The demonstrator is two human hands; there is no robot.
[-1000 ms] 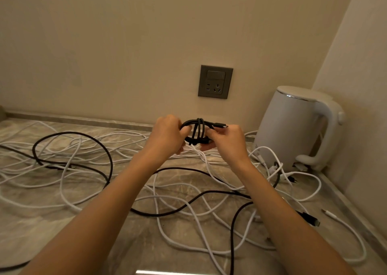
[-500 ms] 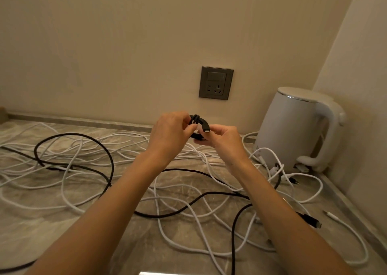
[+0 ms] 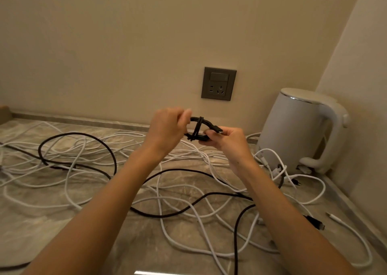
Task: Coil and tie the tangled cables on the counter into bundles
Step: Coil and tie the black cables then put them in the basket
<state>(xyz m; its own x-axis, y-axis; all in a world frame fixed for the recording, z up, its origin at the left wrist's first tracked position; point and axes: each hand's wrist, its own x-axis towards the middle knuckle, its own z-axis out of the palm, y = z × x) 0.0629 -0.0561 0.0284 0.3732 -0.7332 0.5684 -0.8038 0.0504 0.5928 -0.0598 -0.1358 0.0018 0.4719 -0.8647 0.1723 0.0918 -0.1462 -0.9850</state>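
The bench (image 3: pixel 31 222) spreads below and all around both grips, covered in loose cable. A white kettle (image 3: pixel 297 128) stands to the right of the right grip and a little beyond it, in the corner. Its lid is down, so I cannot tell whether anything is inside. White cables (image 3: pixel 199 153) lie in a wide tangle underneath the hands and out to the left, with long black cables (image 3: pixel 73 133) looping through them. A wall socket (image 3: pixel 218 83) sits above and behind the grips. The left hand (image 3: pixel 165 128) is clenched in a pinch on the left end of a small black coil (image 3: pixel 196 128), which is held up off the bench. The right hand (image 3: pixel 227 142) grasps the coil's lower right side and pinches its free end. The coil hangs between the two grips with its long axis running left to right, and a few turns of its own cable cross its middle from top to bottom. The plug (image 3: pixel 219 132) at the free end pokes out to the right, just above the right fingertips, so the right hand is the nearer one to it. The tie looks nearly made. The next move probably turns on feeding that short tail back to the left, through or under the wrap, while the left grip keeps the loops from springing apart.
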